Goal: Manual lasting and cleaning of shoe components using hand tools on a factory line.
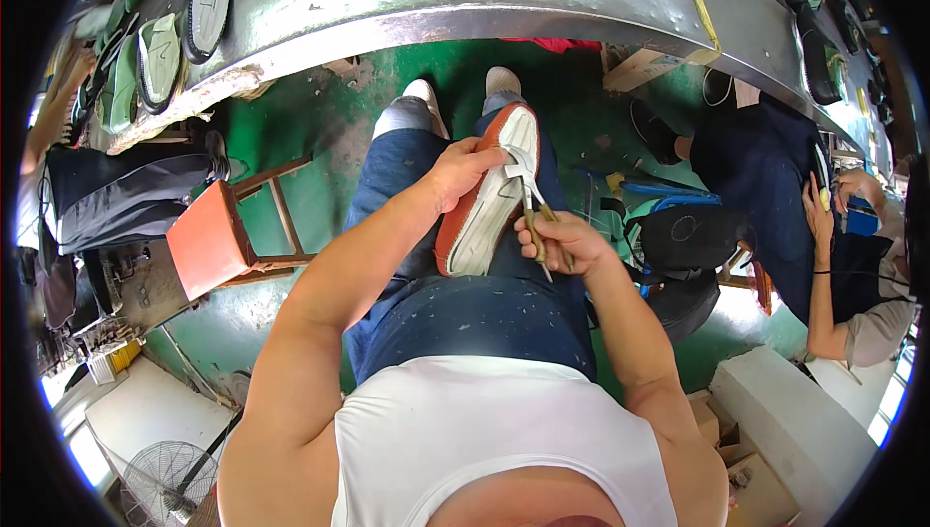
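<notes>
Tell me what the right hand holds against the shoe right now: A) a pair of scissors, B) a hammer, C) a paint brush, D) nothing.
A: the right hand grips scissors with blades at the white strip on the shoe, which the left hand steadies.

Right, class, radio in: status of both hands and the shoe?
Left hand grips orange-soled white shoe on lap. Right hand holds scissors at the sole edge. Nothing in the way.

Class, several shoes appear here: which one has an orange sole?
The shoe held on the person's lap by the left hand. The shoes on the conveyor have green or dark soles.
</notes>
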